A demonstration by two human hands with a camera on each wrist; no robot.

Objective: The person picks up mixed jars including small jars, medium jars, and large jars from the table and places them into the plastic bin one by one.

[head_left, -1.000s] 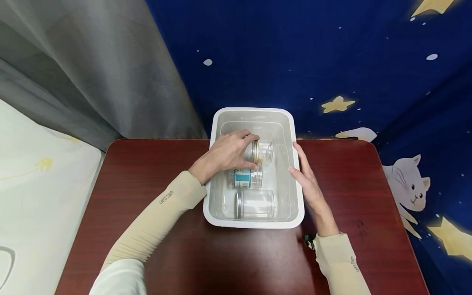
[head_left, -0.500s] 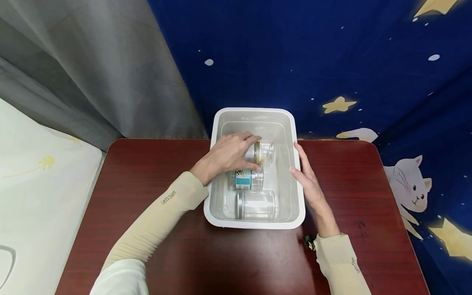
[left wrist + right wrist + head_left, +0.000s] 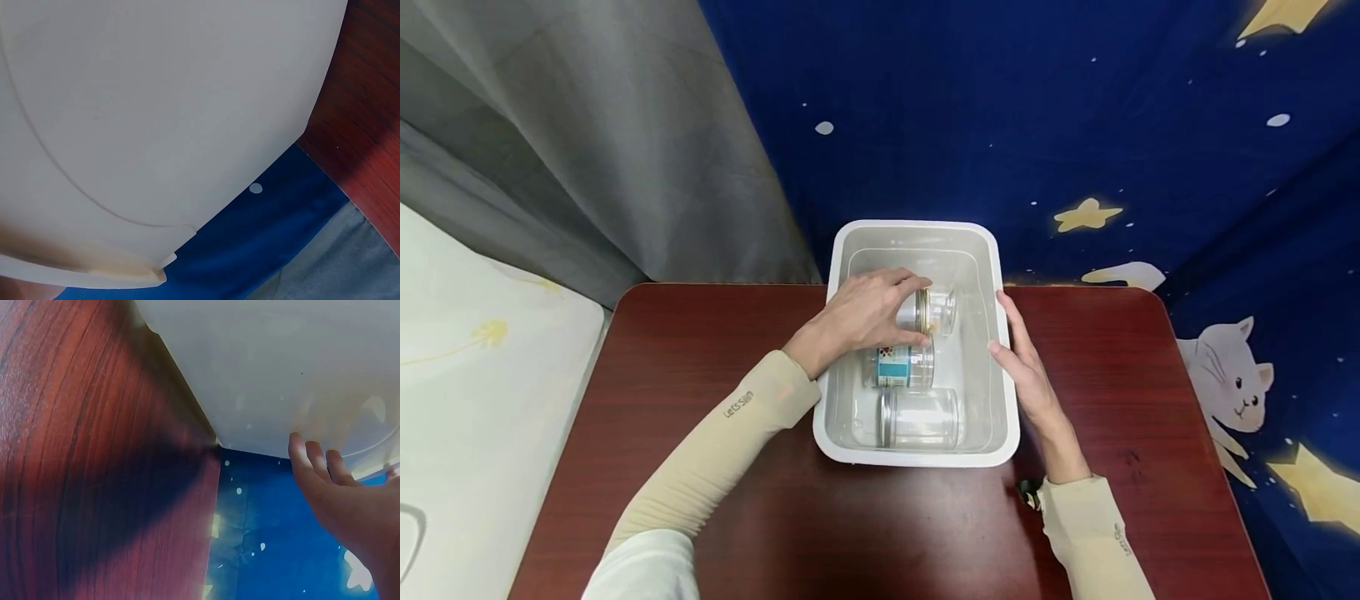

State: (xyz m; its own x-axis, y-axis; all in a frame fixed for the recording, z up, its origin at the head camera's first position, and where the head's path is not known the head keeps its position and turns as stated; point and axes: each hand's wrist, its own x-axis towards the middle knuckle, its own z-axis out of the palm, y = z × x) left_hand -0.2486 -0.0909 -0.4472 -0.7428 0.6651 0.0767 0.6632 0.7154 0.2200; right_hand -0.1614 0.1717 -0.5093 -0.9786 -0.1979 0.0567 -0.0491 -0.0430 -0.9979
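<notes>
In the head view a white plastic tub [image 3: 917, 458] stands on the table with several clear jars lying in it. My left hand [image 3: 868, 308] reaches over its left rim and grips a clear jar with a gold-coloured ring [image 3: 922, 310], thumb and fingers on either side. The hand hides part of that jar. Below it lies a clear jar with a blue label [image 3: 893, 367], and nearer the front a plain clear jar [image 3: 921, 418]. My right hand [image 3: 1026, 367] holds the tub's right rim; in the right wrist view its fingers [image 3: 317, 459] touch the outer wall.
The red-brown wooden table [image 3: 715, 500] spreads around the tub. A small dark object [image 3: 1028, 493] shows by the right cuff. Behind hang a grey curtain [image 3: 625, 167] and a blue curtain with stars [image 3: 1000, 125]. A white surface [image 3: 482, 400] lies at the left.
Almost nothing differs. Both hands keep their holds, and the jars stay in place apart from slight shifts of the view.
</notes>
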